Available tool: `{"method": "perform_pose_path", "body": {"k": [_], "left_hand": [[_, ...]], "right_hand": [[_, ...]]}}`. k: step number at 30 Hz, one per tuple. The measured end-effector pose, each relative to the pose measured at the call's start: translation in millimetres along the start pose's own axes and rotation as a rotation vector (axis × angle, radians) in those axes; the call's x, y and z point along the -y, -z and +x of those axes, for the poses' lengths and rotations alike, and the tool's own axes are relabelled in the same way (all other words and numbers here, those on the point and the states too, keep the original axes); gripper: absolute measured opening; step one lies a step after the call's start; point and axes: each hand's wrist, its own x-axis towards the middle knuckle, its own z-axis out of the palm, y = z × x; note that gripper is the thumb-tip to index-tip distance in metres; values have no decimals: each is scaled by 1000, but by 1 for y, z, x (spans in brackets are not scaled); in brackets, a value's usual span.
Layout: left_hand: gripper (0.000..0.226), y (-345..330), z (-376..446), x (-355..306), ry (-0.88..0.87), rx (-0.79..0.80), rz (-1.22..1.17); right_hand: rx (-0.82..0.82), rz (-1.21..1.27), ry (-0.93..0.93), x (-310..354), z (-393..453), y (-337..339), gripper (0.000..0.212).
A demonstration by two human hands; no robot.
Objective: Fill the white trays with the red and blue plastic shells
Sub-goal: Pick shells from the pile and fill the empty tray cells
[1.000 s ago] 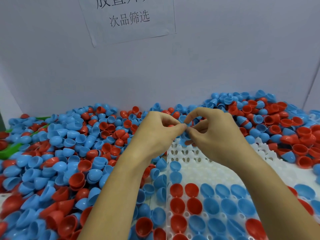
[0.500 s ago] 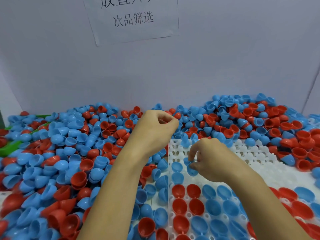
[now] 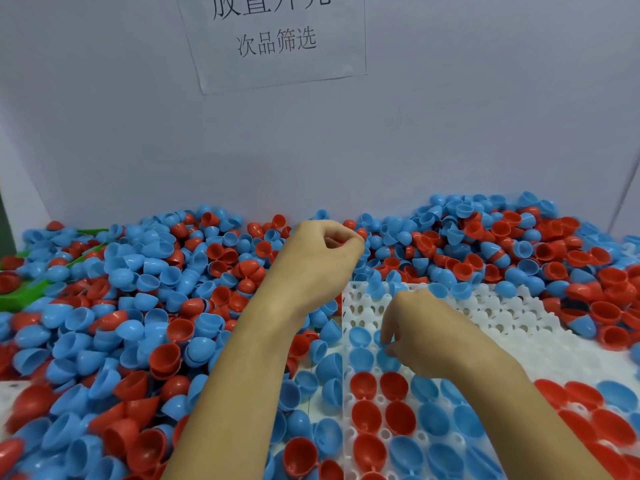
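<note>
Two bare hands over a heap of plastic shells. Hundreds of loose red and blue shells [image 3: 145,306] piled across the tabletop from its left edge to the far right corner, banked up against the grey back wall [image 3: 450,133]. White tray [image 3: 502,317] at the near right of the tabletop, its far rows of cups bare, its near rows filled: red shells [image 3: 363,415] in two columns at the tray's left edge, blue shells [image 3: 434,419] beside them, more red and blue toward the right edge. Right hand [image 3: 420,332] down on the tray, fingers curled, fingertips [image 3: 386,337] pinching a blue shell [image 3: 387,358] at a cup in the second column, just behind the red ones; two more blue shells seated in the first column right beside it. Left hand [image 3: 322,258] raised above the heap near the tray's far left corner, fingers curled tight toward the thumb; a trace of red between thumb and fingertips, too small to tell whether anything is held. Green plastic piece [image 3: 20,296] half buried at the left edge of the tabletop. Paper notice [image 3: 277,39] with printed characters stuck on the wall above, partly cut off by the top of the view.
</note>
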Motion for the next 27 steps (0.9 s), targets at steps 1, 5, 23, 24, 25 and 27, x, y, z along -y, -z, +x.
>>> {"method": "perform_pose_path", "body": {"k": [1, 5, 23, 24, 25, 27], "left_hand": [[17, 0, 0, 0, 2, 2, -2], [20, -2, 1, 2, 1, 28, -30], [55, -12, -3, -4, -184, 88, -292], [57, -12, -3, -4, -195, 105, -284], [60, -13, -3, -3, -203, 111, -273], [62, -14, -3, -4, -225, 82, -243]], "right_hand": [[-4, 5, 5, -1, 0, 2, 17], [-151, 262, 67, -5, 0, 17, 17], [-76, 1447, 82, 2, -16, 52, 43], [-91, 1437, 92, 2, -17, 53, 41], [-109, 1427, 105, 1, -17, 53, 37], [-152, 1426, 126, 0, -17, 53, 30]]}}
